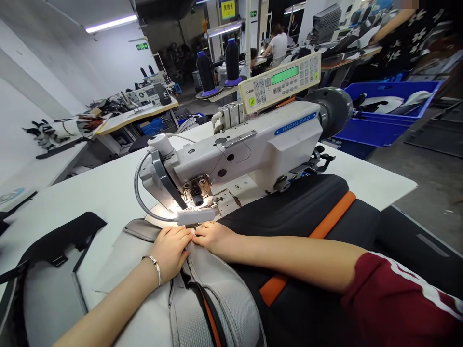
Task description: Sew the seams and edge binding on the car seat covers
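Note:
A grey and black padded fabric piece [231, 299] with an orange strip lies across the table, its far edge under the needle area of a white sewing machine [253, 154]. My left hand [170, 250], a silver bracelet at its wrist, is closed over the grey fabric just in front of the machine head. Touching it at the fingertips, my right hand [213, 239] grips the same fabric edge. A small lamp [195, 217] lights the sewing spot and partly hides the needle and presser foot. Black padded fabric with an orange band [333, 214] extends under my right forearm.
At left on the white tabletop [119, 178] lies a black-edged grey piece [54, 270]. Behind the machine stand thread cones [232, 62] and a control panel [282, 81]. A blue crate [383, 120] with cut pieces is at right. Other people work farther back.

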A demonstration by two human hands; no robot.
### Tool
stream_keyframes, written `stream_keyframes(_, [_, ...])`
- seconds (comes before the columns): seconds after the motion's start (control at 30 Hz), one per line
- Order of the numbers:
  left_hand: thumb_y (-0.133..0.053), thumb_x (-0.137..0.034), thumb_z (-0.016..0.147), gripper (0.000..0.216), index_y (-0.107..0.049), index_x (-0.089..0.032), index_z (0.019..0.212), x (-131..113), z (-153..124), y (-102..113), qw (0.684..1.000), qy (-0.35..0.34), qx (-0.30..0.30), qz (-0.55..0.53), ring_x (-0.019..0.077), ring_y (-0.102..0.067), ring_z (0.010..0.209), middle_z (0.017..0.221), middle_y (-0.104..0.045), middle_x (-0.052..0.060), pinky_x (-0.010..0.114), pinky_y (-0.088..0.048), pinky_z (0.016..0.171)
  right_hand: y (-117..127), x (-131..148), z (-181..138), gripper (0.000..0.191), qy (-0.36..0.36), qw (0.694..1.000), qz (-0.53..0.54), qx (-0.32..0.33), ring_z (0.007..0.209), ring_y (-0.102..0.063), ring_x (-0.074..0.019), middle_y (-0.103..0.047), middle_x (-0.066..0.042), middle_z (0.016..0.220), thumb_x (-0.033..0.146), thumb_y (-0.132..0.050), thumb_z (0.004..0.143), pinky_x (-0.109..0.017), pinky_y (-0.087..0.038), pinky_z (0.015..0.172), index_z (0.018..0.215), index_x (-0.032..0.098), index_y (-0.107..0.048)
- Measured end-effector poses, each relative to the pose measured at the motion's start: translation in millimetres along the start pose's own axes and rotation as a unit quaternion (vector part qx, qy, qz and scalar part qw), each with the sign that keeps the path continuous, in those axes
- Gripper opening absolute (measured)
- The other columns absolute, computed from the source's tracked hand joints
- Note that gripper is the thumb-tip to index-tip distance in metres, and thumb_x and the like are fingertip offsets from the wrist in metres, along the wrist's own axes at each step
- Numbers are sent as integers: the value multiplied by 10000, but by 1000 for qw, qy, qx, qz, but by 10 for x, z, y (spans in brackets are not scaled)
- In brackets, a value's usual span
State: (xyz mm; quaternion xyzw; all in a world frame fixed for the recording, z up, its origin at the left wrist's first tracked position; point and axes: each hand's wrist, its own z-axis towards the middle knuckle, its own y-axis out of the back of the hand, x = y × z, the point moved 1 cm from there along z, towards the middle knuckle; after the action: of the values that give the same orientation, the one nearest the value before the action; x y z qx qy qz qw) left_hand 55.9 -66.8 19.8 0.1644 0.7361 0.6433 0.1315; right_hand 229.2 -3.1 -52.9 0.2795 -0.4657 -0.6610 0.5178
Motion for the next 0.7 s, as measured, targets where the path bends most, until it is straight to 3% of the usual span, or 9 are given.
stream_keyframes(0.23, [-523,-174,832,315,-619,-191,1131,-67,21,122,1000,-18,17,8,283,-491,1262,1289,-628,95,486,-343,1090,150,41,-40,237,11,1000,-1,-8,937,-560,-202,-594,-131,1282,200,-478,962,-340,-490,816,1153,133,-601])
stream_keyframes(0.4, [-529,-160,826,387,-592,-201,1206,-56,38,145,999,-17,27,-9,284,-481,1289,1334,-605,90,499,-318,1121,174,65,-18,229,1,1000,-11,19,892,-551,-217,-659,-123,1103,185,-470,958,-350,-485,776,1127,107,-602])
stream_keyframes(0.6, [-545,-148,815,347,-612,-215,1149,-90,98,280,997,5,71,-40,272,-512,1272,1353,-595,79,489,-352,1095,175,1,-26,208,5,1000,1,30,900,-570,-216,-657,-119,1160,221,-529,932,-344,-461,726,1104,140,-612])
stream_keyframes(0.7, [-536,-126,809,332,-618,-216,1117,-117,160,353,995,6,87,-46,265,-538,1239,1349,-599,76,492,-378,1072,146,-96,-22,197,8,1000,16,13,936,-579,-196,-662,-116,1161,241,-535,944,-345,-460,794,1101,172,-631])
